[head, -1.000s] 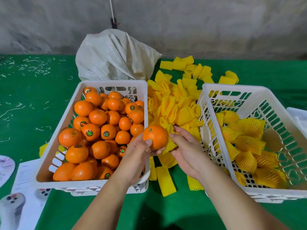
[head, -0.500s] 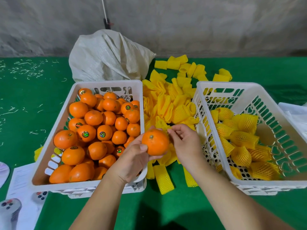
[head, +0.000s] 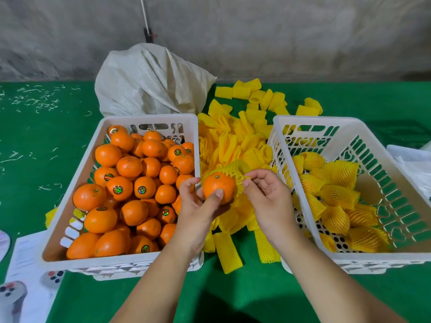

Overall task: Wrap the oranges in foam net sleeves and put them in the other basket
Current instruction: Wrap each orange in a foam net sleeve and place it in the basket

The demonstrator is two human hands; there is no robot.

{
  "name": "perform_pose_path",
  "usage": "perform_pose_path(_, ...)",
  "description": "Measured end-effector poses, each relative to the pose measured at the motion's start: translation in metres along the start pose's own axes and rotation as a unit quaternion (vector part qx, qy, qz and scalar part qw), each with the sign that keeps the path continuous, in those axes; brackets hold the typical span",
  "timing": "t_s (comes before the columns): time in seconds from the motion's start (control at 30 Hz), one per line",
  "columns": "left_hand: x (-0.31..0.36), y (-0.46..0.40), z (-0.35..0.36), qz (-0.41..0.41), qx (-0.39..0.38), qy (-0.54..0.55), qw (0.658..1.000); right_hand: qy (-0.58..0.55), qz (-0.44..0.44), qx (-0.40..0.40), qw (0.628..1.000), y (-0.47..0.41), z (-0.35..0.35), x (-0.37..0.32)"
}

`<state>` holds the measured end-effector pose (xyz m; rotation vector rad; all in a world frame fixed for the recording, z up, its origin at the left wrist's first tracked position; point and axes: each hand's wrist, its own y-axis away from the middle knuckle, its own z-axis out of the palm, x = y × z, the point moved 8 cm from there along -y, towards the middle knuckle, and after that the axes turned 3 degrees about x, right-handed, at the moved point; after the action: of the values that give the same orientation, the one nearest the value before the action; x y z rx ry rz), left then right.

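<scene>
Now a foam net sleeve (head: 235,170) covers the back of the orange (head: 218,188), between the left basket (head: 149,120) of bare oranges and the right basket (head: 324,122) of wrapped ones; left hand (head: 198,213) fingers close around the orange, right hand (head: 268,201) fingertips pinch the sleeve edge.

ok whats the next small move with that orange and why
Probably pull the foam net sleeve further over the orange. The left hand holds the fruit, the right hand pinches the sleeve's edge, and the net covers only its far side so far.

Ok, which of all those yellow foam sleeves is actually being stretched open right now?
The foam sleeve pinched by the right hand, stretched over the far side of the orange in the left hand; the others lie flat on the table.
</scene>
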<state>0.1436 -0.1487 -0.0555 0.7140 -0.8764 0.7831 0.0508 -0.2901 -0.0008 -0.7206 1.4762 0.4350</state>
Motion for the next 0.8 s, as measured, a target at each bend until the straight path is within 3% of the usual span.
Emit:
perform_pose_path(0.17,0.005,0.002,0.004,0.032,0.020,-0.044,0.998,0.046,-0.061,-0.088,0.993,0.015,0.016,-0.022)
perform_pose_path(0.27,0.003,0.005,0.011,0.030,0.004,-0.070,0.997,0.129,-0.121,-0.080,0.981,0.022,0.021,-0.031)
perform_pose_path(0.4,0.002,0.007,0.011,-0.016,-0.104,-0.048,0.993,0.223,-0.178,-0.082,0.955,0.014,0.019,-0.038)
perform_pose_path(0.53,-0.001,0.016,0.017,0.000,-0.202,-0.116,0.972,0.307,-0.262,-0.133,0.905,0.018,0.029,-0.046)
perform_pose_path(0.67,0.006,0.019,0.018,0.085,-0.115,-0.160,0.977,0.323,-0.348,-0.133,0.870,0.026,0.030,-0.065)
perform_pose_path(0.8,0.009,0.014,0.004,0.109,0.006,-0.116,0.987,0.331,-0.411,-0.103,0.843,0.035,0.022,-0.071)
